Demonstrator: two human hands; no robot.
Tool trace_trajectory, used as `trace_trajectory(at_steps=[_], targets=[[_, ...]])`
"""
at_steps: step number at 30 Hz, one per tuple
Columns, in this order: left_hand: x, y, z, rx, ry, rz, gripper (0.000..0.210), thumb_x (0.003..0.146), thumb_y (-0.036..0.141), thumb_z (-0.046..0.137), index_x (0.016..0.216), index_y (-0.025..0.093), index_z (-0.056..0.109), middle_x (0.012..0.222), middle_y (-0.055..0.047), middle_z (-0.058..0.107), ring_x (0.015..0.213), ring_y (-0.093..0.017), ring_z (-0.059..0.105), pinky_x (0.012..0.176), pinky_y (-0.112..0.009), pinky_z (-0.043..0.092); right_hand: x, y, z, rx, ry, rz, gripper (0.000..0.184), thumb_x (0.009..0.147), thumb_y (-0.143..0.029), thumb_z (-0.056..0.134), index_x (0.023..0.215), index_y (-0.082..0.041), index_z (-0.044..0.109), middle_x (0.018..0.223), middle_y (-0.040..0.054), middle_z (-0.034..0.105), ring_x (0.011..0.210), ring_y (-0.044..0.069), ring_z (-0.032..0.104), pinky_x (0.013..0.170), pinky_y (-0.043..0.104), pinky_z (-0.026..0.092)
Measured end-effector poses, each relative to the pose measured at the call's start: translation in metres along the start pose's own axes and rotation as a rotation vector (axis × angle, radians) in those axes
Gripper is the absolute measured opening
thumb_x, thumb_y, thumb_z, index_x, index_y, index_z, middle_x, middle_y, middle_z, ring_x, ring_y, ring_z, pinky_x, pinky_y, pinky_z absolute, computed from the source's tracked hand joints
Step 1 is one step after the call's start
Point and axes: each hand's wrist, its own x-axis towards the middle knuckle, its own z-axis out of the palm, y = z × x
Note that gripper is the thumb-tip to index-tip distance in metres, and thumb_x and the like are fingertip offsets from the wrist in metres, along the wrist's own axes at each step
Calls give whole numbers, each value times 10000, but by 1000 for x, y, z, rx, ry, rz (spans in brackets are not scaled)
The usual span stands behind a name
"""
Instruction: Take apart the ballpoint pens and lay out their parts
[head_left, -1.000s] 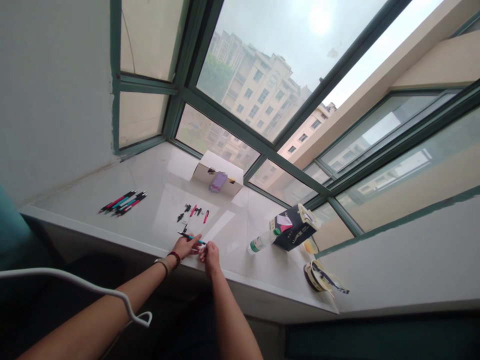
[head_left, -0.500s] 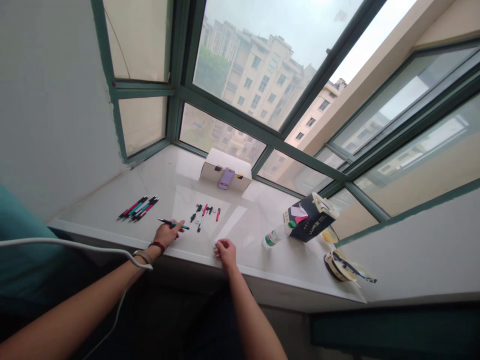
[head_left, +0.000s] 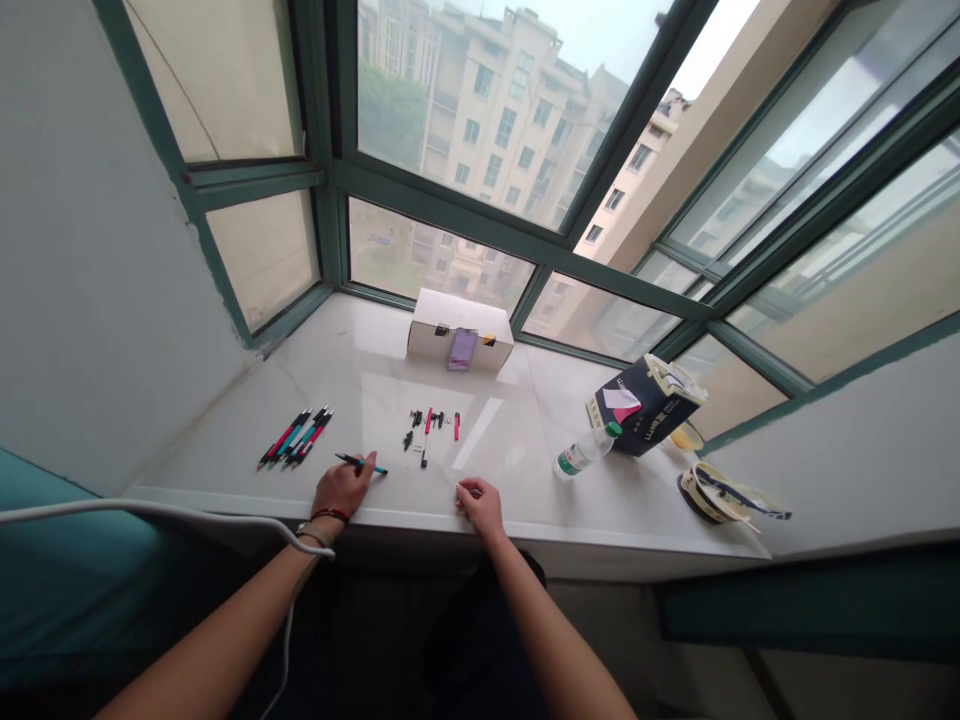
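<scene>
My left hand is closed around a blue-and-black pen, held nearly level just above the white sill near its front edge. To its right, my right hand rests by the edge with fingers curled and tips pinched; whatever lies between them is too small to make out. Beyond and between the hands are several small black parts, a red pen barrel and another red piece. Left of my left hand lies a bunch of red, blue and black pens.
A white box with a purple item at its front stands by the window. On the right are a green-capped bottle, a dark carton and a round container. A white cable crosses my left forearm.
The view has shifted, so the sill's contents appear farther right. My left hand still holds the pen, and my right hand stays pinched near the edge.
</scene>
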Motion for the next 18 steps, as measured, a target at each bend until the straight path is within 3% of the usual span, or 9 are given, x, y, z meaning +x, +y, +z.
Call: trace_trajectory(at_steps=[12,18], targets=[[-7,16,-9,125,-35,50,502,919,584,345,856,210,674,803,-95,707,772,-233,658,607,-261,336,10,3,8,-177,31,-8,323,749,-403,636,933,-142,689,559,12,623,457,156,549,422,257,431],[-5,14,-8,114,-63,48,540,926,598,303,874,212,676,801,-104,701,768,-238,656,627,-265,357,54,-24,15,-406,-63,-274,220,800,-333,593,885,-174,718,902,78,677,682,177,626,496,255,488]])
